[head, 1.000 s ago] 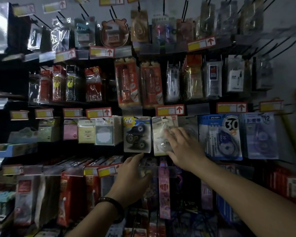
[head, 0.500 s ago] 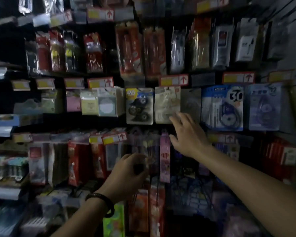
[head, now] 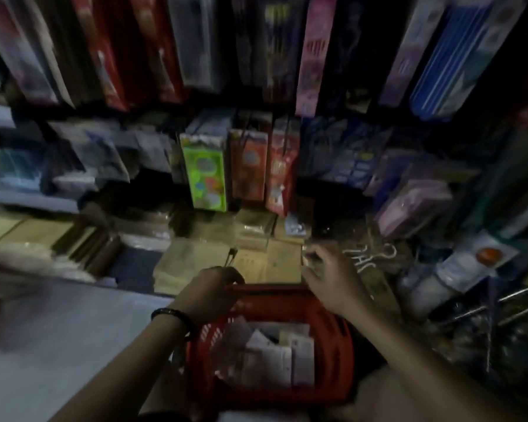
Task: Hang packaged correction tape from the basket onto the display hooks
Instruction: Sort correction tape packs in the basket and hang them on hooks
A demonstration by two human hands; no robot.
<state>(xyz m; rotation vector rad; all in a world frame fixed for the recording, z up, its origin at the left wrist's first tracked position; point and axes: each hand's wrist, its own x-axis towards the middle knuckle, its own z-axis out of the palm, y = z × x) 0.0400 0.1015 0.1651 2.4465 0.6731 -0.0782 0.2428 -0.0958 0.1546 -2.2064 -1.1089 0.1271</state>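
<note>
Basket point(head: 343, 345) is gripped at its rim by left hand point(head: 209, 292), likely steadied for picking packets point(head: 272, 357); right hand point(head: 328, 280) is blurred, grip cannot be told

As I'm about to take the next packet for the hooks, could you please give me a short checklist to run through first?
1. Red basket within reach, below both hands: ok.
2. Packets left inside it: ok, several pale ones lie there.
3. Basket steadied: ok, the left hand curls round its far rim.
4. Right hand free to pick: cannot tell; it hovers over the far right corner, fingers curled, too blurred.
5. Packets are correction tape: cannot tell, too dark.
6. Display hook in view: not ok; the camera faces down at the basket.
</note>
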